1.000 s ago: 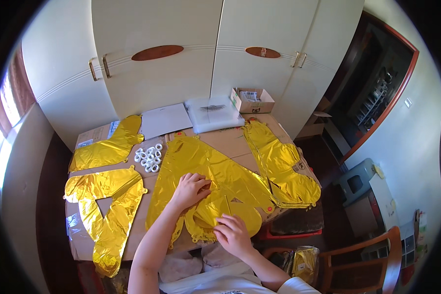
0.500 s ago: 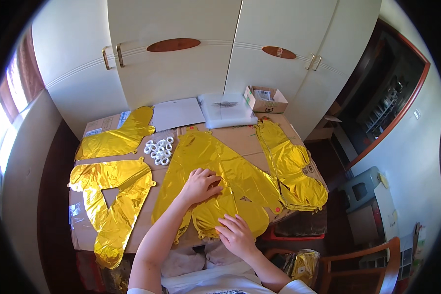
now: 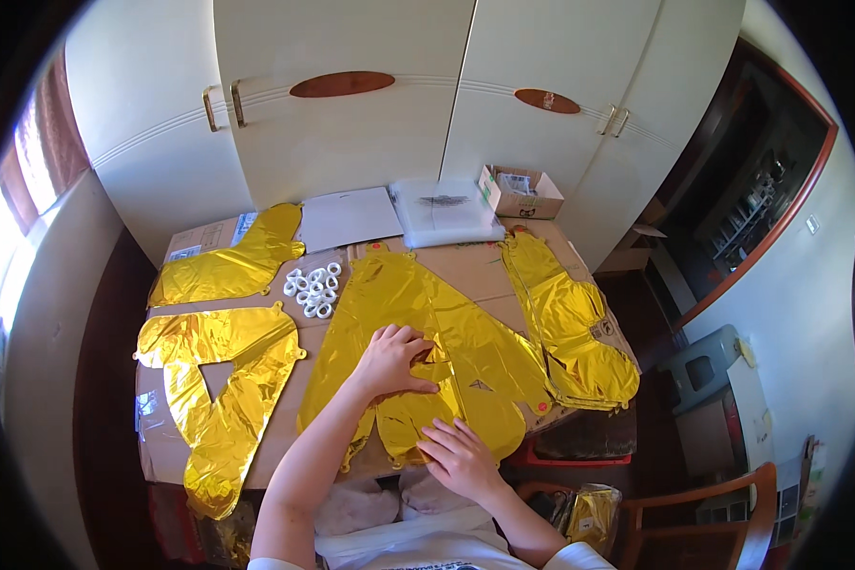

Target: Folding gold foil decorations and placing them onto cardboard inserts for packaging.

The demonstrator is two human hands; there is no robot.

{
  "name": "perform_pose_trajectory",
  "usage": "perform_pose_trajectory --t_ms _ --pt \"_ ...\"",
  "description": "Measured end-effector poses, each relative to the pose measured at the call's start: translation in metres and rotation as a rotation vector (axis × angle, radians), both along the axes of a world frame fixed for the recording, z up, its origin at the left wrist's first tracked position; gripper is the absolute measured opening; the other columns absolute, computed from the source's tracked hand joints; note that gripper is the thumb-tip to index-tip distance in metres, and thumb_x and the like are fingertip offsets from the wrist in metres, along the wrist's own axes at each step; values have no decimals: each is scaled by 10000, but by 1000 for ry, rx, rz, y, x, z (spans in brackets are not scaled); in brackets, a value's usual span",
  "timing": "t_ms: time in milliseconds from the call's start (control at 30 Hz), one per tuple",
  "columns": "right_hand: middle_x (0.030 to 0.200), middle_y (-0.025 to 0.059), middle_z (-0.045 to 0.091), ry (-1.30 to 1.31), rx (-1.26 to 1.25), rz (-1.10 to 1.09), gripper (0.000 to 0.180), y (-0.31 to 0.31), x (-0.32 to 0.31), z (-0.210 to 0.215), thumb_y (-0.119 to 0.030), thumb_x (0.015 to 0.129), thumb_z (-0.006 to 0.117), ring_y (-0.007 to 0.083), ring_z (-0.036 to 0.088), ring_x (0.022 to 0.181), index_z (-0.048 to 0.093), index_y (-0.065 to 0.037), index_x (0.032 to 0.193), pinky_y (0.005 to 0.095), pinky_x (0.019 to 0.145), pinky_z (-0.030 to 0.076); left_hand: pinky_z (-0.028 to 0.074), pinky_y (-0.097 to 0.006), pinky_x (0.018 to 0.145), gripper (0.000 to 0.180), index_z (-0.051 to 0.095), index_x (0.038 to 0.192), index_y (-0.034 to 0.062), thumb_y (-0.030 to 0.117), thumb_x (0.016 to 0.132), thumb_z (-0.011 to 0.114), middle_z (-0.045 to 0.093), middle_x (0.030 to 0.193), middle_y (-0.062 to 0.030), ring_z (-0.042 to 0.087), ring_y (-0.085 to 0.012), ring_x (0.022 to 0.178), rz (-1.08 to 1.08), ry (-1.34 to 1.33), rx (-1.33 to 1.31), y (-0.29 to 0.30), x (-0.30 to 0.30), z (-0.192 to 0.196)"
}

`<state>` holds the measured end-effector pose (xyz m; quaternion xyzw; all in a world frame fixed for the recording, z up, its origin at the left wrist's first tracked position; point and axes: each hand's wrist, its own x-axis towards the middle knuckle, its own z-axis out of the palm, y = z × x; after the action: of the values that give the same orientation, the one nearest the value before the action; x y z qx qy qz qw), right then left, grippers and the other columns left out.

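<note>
A large flat gold foil balloon lies across the middle of the table, its near part folded and creased. My left hand rests on it with bent fingers, thumb spread away from them and foil showing in the gap. Nearer to me, my right hand lies on the balloon's near edge, its fingers stretched out and slightly apart. At the left are a gold foil balloon with a triangular hole and a curved gold foil balloon beyond it. Another stack of gold foil balloons lies at the right.
White ribbon rolls cluster beyond the large balloon. Along the back sit a grey-white sheet, clear plastic bags and a small open carton. Cardboard covers the table. A wooden chair stands at the near right.
My left thumb has spread away from the fingers, which were bunched closer together on the foil. My right hand stays nearly in place. The whole view has shifted slightly.
</note>
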<state>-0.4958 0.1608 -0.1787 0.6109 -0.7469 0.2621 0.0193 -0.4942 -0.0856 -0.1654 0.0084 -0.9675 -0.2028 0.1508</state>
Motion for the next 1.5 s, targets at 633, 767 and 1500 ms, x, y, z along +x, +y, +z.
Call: perform_pose_trajectory --t_ms 633,767,1500 --pt "1264 -9 641 28 2 50 292 1 -102 6 -284 866 672 237 501 1288 699 -148 1123 432 1021 394 372 -441 1029 779 662 1179 127 608 584 807 604 1154 -79 529 -283 1116 2 -8 -3 -2 0 -4" --pt "1283 -17 631 25 36 79 305 -1 -103 5 -298 868 668 234 485 1304 696 -154 1136 426 1015 387 374 -443 1026 780 661 1177 124 604 581 812 604 1155 -80 530 -283 1114 -4 -9 10 -2 -1 -4" --pt "1481 -12 448 24 327 129 598 1 -116 11 -542 794 695 302 291 1430 579 -248 1301 528 1105 261 369 -440 1040 776 646 1199 133 587 593 815 590 1193 -81 520 -287 1136 4 -35 -32 2 1 1"
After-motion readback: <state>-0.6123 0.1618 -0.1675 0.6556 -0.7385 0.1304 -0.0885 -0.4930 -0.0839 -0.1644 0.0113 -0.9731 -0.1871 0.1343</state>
